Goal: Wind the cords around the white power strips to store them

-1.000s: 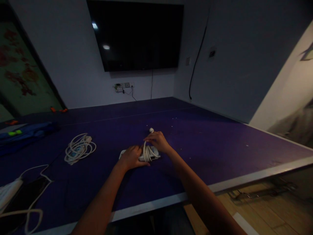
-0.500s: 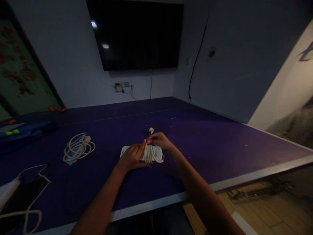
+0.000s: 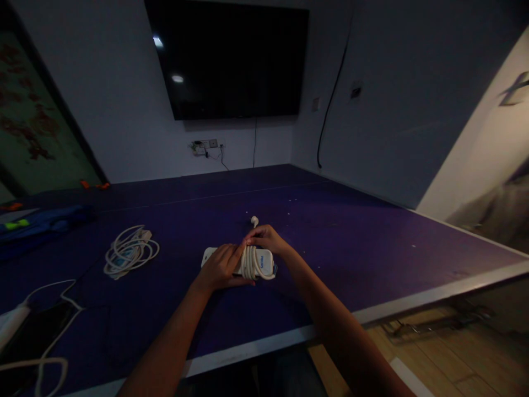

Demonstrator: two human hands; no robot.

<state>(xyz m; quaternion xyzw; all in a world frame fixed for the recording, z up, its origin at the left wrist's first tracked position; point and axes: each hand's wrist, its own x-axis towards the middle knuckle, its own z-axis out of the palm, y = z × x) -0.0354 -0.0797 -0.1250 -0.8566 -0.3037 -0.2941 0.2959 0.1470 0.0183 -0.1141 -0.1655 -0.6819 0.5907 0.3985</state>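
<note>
A white power strip (image 3: 265,260) with blue lettering lies just above the purple tabletop, its own white cord (image 3: 249,263) wound several times round its middle. My left hand (image 3: 223,266) grips the strip from the left, thumb on top near the windings and fingers underneath. At the far side of the strip my right hand (image 3: 264,238) pinches the cord, its fingertips close to my left thumb. The cord's free end, a white plug (image 3: 254,221), sticks out beyond my right fingers. Part of the strip is hidden under my left hand.
Left of my hands lies another coiled white cable (image 3: 131,251). Nearer me at the left are a white power strip (image 3: 13,325) with cords and a dark flat object (image 3: 39,331). Blue cloth (image 3: 49,223) lies farther back. The table's white edge (image 3: 256,350) runs close to my body.
My right fingertips have shifted slightly towards my left thumb, still pinching the cord. The view has moved slightly; the power strip stays in my left hand.
</note>
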